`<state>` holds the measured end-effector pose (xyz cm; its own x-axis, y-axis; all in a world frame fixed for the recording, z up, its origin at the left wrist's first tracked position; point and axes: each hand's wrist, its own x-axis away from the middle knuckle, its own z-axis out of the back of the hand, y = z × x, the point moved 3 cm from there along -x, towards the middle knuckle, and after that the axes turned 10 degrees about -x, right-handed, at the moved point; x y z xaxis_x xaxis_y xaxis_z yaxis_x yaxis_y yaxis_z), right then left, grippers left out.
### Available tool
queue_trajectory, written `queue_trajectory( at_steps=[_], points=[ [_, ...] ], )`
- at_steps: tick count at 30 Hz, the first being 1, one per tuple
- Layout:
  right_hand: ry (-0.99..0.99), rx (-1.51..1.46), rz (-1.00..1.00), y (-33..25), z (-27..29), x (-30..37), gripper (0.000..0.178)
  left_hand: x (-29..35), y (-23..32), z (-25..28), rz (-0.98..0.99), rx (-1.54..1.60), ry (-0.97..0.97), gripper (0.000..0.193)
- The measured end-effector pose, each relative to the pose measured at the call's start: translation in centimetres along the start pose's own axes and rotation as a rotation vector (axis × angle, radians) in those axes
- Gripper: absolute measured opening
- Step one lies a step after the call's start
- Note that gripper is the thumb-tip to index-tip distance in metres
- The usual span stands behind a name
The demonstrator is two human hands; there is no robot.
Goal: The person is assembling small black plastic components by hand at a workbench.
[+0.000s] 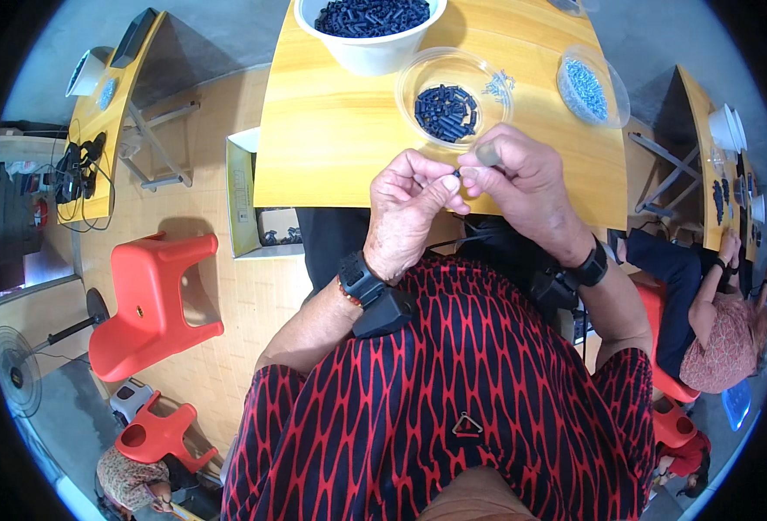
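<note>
My left hand [401,217] and my right hand [526,187] meet fingertip to fingertip over the table's near edge. Pinched between them is a tiny dark piece [457,173], mostly covered by the fingers. A greyish, cap-like bit [487,154] shows at my right index finger; whether it is worn or held I cannot tell. Just beyond the hands stands a clear round tub [402,97] with small dark tubular parts [446,113] in it. Thin pale-blue pieces [498,84] lie at its right side.
A white bowl [370,54] heaped with dark parts stands on the wooden table [314,130]. To the right is a clear container of light-blue pieces [585,91]. An open carton [242,200] and a red stool [144,295] are at left. A person [726,339] sits at right.
</note>
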<state>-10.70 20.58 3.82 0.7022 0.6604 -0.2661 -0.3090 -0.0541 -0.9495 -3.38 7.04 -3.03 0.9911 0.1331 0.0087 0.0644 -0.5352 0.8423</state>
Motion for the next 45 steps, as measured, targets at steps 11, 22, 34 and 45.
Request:
queue_trajectory(
  at_steps=[11,22,34,45],
  points=[
    [-0.135,0.148,0.015,-0.1,0.8,-0.2,0.006,0.4,-0.2,-0.6,-0.039,-0.018,-0.003,0.01],
    [-0.154,0.397,-0.027,-2.3,-0.3,0.4,0.026,0.3,-0.2,-0.3,0.083,0.178,-0.005,0.006],
    [-0.202,0.576,0.115,-1.2,-0.6,0.6,0.023,0.5,0.3,-0.9,0.265,0.263,0.0,0.004],
    [-0.31,0.629,0.073,-1.4,-1.1,1.5,0.02,0.8,-0.6,-0.2,0.168,-0.009,-0.041,0.005]
  ],
)
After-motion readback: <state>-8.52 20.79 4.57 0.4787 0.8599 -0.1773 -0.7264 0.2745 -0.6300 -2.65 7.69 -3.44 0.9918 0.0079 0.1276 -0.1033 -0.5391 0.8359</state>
